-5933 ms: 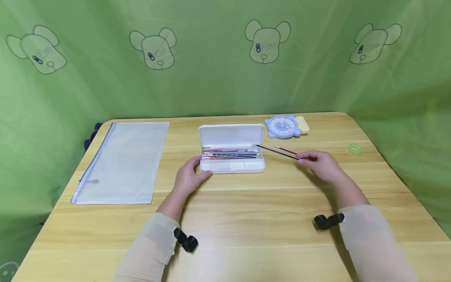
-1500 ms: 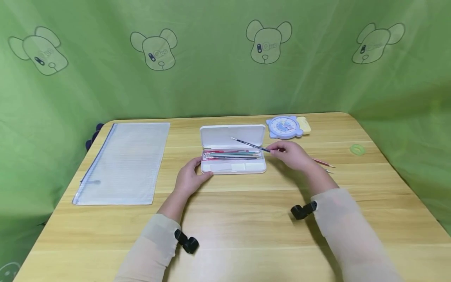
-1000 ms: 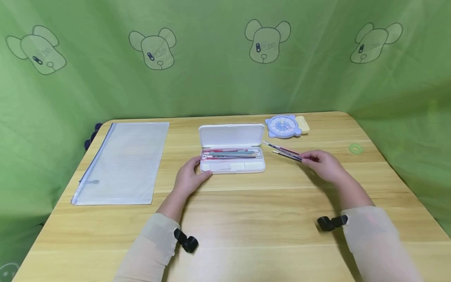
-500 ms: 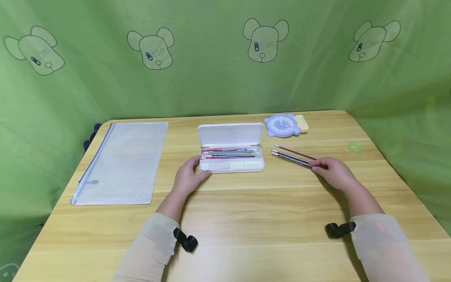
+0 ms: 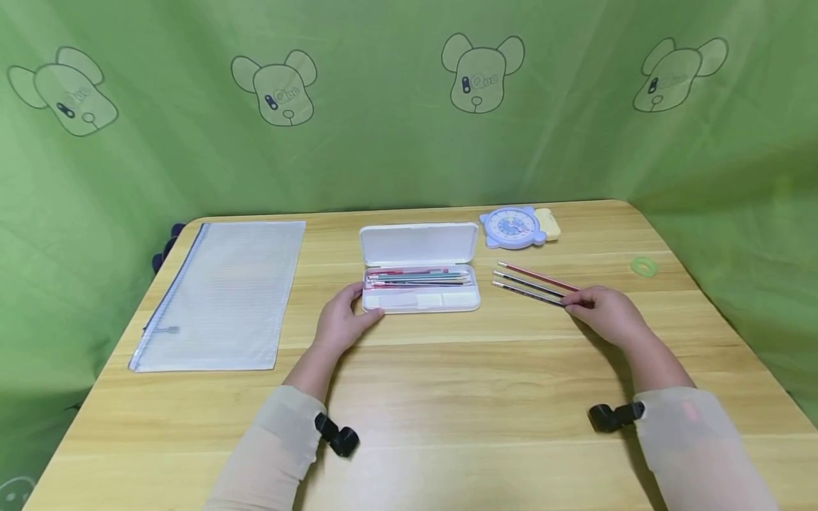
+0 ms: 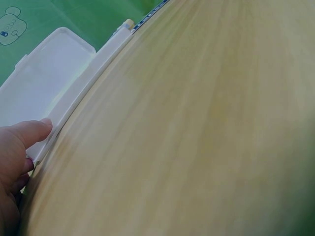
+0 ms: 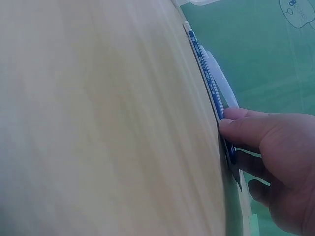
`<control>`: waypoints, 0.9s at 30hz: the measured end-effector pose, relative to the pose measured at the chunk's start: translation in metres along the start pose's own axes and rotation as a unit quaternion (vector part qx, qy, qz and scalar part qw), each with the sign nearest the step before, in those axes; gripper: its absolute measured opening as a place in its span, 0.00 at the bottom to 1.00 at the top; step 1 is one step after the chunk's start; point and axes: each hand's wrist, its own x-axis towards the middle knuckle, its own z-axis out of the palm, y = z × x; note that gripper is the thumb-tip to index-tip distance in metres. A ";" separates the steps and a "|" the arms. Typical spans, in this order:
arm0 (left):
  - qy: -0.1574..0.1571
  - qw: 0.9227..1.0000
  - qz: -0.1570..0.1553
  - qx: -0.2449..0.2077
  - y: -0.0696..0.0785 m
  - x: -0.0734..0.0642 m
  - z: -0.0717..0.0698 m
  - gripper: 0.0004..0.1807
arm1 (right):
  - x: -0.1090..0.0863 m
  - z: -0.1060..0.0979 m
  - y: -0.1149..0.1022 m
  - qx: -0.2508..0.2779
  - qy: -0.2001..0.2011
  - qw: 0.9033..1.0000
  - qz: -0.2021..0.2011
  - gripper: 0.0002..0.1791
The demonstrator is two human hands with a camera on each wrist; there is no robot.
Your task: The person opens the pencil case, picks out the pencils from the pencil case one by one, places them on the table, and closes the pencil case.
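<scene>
Wooden table (image 5: pixel 460 397) | left hand (image 5: pixel 341 323) grips pencil case (image 5: pixel 441 304), left end | right hand (image 5: pixel 607 312) apparently pinches three pencils (image 5: pixel 527 284), right of it

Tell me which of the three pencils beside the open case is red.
The back pencil, nearest the blue clock, is red; the middle pencil and front pencil are dark.

A short printed word is carried on each of the bear heads (image 5: pixel 479 96) of the green curtain (image 5: pixel 383 163); on the clearer prints a capital Q can be read first, and the letters after it are too faint to be confirmed. White lettering is printed along the barrel of the blue pencil (image 7: pixel 206 76), but its characters cannot be made out. Pale marks on the dark pencil (image 6: pixel 149 17) and dial marks on the toy clock (image 5: pixel 512 228) are likewise too small to be read.
</scene>
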 end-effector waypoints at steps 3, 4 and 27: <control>-0.002 1.000 -0.003 0.000 0.000 0.000 0.000 0.38 | 0.000 0.000 0.000 0.001 0.002 1.000 0.001 0.15; -0.002 1.000 -0.004 0.000 0.000 -0.001 0.000 0.38 | 0.000 0.000 0.000 0.002 0.003 1.000 0.001 0.16; 0.003 1.000 -0.006 0.002 -0.002 0.001 0.002 0.38 | 0.033 0.008 -0.079 0.071 0.018 0.995 -0.069 0.18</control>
